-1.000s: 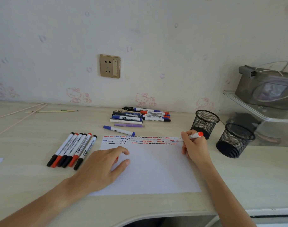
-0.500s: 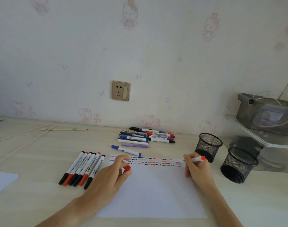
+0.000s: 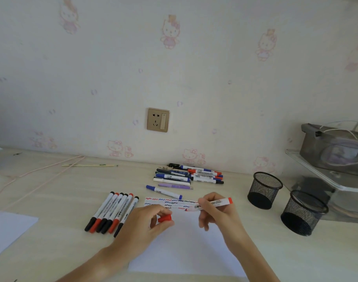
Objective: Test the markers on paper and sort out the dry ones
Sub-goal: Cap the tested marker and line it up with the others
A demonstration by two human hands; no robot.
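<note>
A white sheet of paper (image 3: 186, 249) lies on the desk, with rows of red, blue and black squiggles along its top edge. My right hand (image 3: 216, 214) grips an uncapped red marker (image 3: 214, 203), its tip pointing left just over the squiggles. My left hand (image 3: 145, 226) pinches the red cap (image 3: 165, 218) above the paper, a short way left of the tip. Several capped black and red markers (image 3: 113, 212) lie in a row left of the paper. A pile of markers and pens (image 3: 186, 176) sits behind it, with one blue marker (image 3: 164, 191) apart.
Two black mesh pen cups (image 3: 264, 190) (image 3: 303, 212) stand at the right. Behind them is a clear shelf (image 3: 316, 169) with a grey case. Another sheet of paper (image 3: 7, 228) lies at the left edge. Thin sticks lie near the wall.
My right hand has moved the marker left from the paper's right edge and lifted it. My left hand rose off the paper with the red cap, toward the tip. The camera tilted upward.
</note>
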